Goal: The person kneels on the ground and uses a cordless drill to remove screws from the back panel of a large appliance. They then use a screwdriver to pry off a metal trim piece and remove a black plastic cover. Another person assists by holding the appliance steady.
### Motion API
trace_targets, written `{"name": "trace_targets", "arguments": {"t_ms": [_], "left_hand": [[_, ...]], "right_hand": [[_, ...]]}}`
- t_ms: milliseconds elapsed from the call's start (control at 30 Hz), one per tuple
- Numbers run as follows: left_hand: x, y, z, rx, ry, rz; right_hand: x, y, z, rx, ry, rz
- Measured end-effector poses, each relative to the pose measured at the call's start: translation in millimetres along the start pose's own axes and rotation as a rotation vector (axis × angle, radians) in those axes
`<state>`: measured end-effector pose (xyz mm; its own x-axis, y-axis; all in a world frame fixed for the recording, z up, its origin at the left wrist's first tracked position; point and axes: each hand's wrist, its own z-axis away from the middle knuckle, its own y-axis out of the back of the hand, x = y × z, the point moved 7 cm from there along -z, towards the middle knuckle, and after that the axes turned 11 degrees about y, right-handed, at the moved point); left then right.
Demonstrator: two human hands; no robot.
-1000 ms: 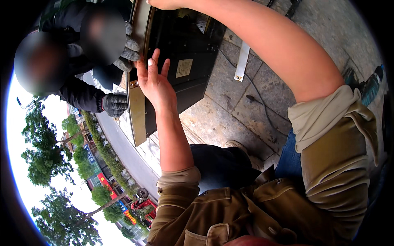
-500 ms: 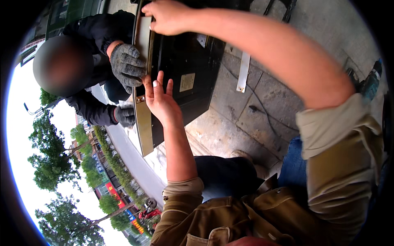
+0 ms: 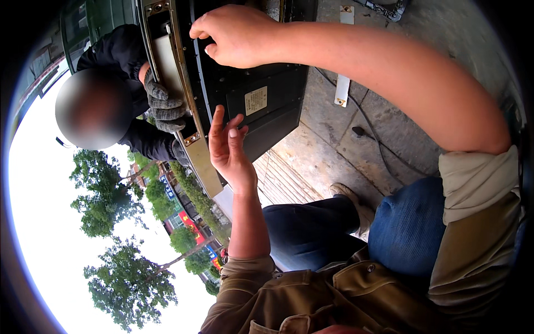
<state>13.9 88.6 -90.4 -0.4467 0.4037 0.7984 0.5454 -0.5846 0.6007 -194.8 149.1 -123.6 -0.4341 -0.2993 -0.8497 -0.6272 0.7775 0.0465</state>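
Observation:
A large black flat panel (image 3: 267, 94) with a pale metal frame strip (image 3: 189, 128) stands on edge in front of me. My left hand (image 3: 228, 150) is open, fingers up, just beside the panel's lower corner and close to the frame. My right hand (image 3: 236, 36) rests on the panel's black back near the top, fingers curled in; nothing shows in it. A co-worker's grey-gloved hand (image 3: 164, 103) grips the frame from the far side.
A pale label (image 3: 256, 100) is stuck on the panel's back. On the concrete ground lie a white strip (image 3: 340, 89) and a dark cable (image 3: 372, 133). My knees in blue jeans (image 3: 406, 228) and a light shoe (image 3: 350, 197) are below. Trees and buildings show at the left.
My left hand has come off the frame's edge and now hangs open beside it. My right hand slid down onto the black back. The co-worker's gloved hand moved onto the frame.

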Motion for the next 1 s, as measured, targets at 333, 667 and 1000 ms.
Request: {"name": "trace_targets", "arguments": {"t_ms": [333, 667, 1000], "left_hand": [[-8.5, -47.2, 1.1, -0.125, 0.055, -0.06], [-20.2, -41.0, 11.4, -0.116, 0.039, -0.112], [-27.8, -34.4, 17.8, -0.15, 0.039, 0.044]], "right_hand": [[23.7, -3.5, 12.3, -0.055, -0.037, -0.056], [26.8, -20.4, 15.3, 0.006, 0.065, -0.048], [5.1, -8.3, 14.9, -0.021, 0.108, -0.076]]}}
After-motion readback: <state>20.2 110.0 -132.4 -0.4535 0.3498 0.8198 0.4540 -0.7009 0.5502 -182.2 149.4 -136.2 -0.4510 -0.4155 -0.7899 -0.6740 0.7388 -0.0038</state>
